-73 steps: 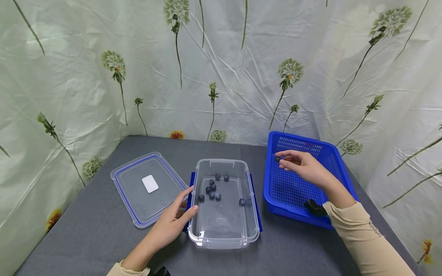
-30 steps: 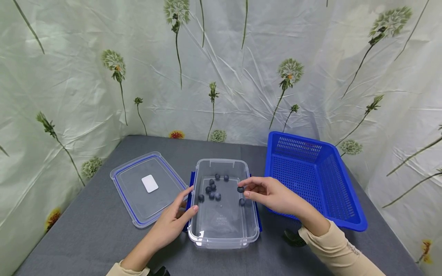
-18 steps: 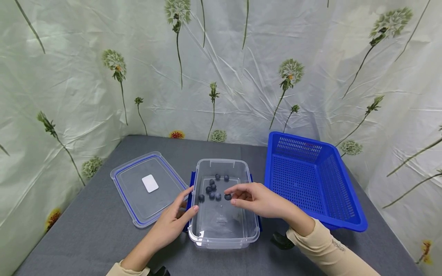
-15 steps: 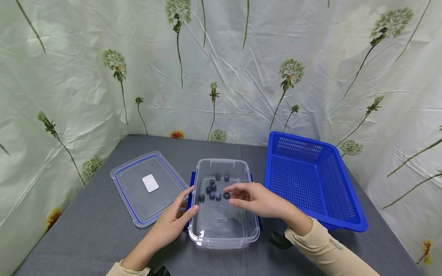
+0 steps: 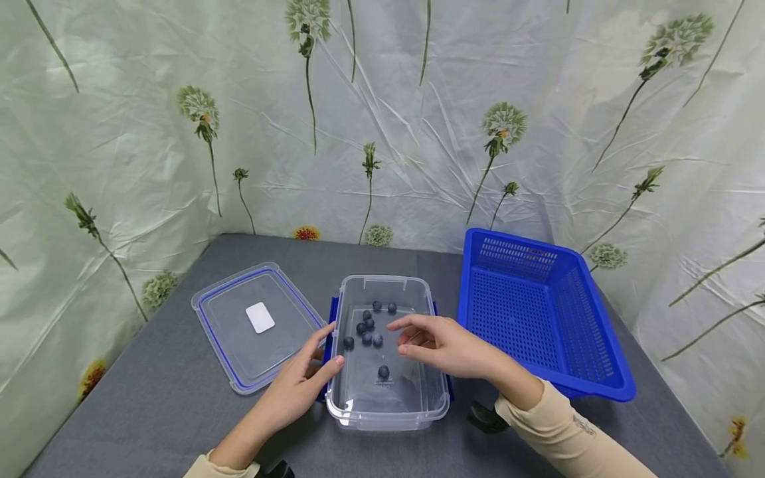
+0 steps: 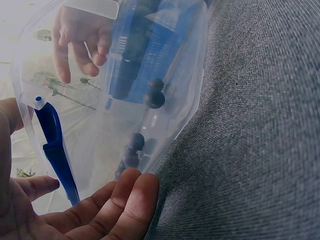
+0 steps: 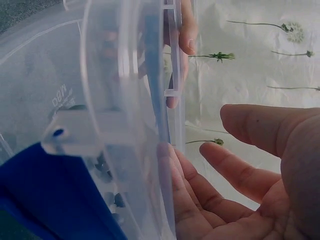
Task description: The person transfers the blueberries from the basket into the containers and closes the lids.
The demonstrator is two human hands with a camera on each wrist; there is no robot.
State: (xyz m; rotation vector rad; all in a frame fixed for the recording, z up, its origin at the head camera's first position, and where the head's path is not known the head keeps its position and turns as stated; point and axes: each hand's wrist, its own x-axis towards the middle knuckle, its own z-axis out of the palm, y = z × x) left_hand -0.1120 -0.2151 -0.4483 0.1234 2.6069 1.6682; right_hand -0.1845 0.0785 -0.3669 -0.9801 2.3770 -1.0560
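Observation:
A clear plastic food container (image 5: 391, 415) with blue side latches stands uncovered on the table. Several blueberries (image 5: 366, 326) lie in its far and left part, and a single blueberry (image 5: 384, 372) sits nearer its front. My left hand (image 5: 299, 382) holds the container's left side, thumb at the rim; in the left wrist view its fingers (image 6: 135, 200) rest against the outer wall. Over the right half of the container hovers my right hand (image 5: 439, 342), thumb and forefinger apart with nothing between them. It hides part of the right rim and the floor beneath.
The container's clear lid (image 5: 233, 378) with a blue seal lies flat at the left. A blue perforated basket (image 5: 508, 318) stands at the right, its near corner partly behind my right forearm. A flowered curtain (image 5: 412, 133) hangs behind the grey table (image 5: 179, 411).
My right hand came from the basket to above the container with a blueberry and let it go; the berry now lies near the front. The left hand has stayed in place.

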